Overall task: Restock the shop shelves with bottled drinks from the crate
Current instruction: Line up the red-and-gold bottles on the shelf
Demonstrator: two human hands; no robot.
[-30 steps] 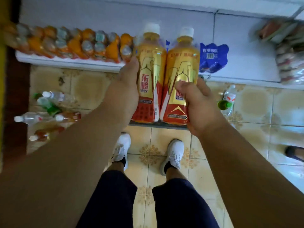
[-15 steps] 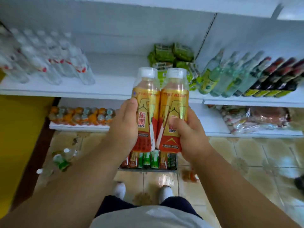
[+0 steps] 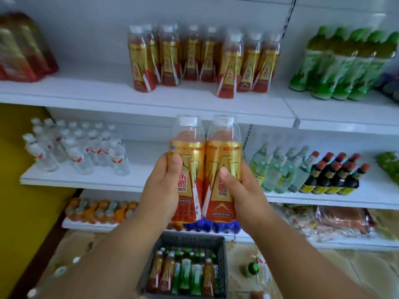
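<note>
My left hand (image 3: 160, 190) grips one yellow-and-red bottle (image 3: 187, 169); my right hand (image 3: 239, 190) grips a second (image 3: 222, 171), the two upright and touching. Far: matching shelf bottles (image 3: 203, 59) on the upper shelf (image 3: 151, 104). Near: grey crate (image 3: 190, 240) holding bottles.

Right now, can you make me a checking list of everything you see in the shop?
Surface: white shelves, tiled floor.
Job's things: two orange-labelled bottles, upright, side by side; grey crate below holds more bottles.
Clutter: loose bottles on the floor.
Grippers: left hand and right hand each grip one bottle.
Cables: nothing seen.
Surroundings: matching bottles above, water bottles left, green bottles right.
</note>
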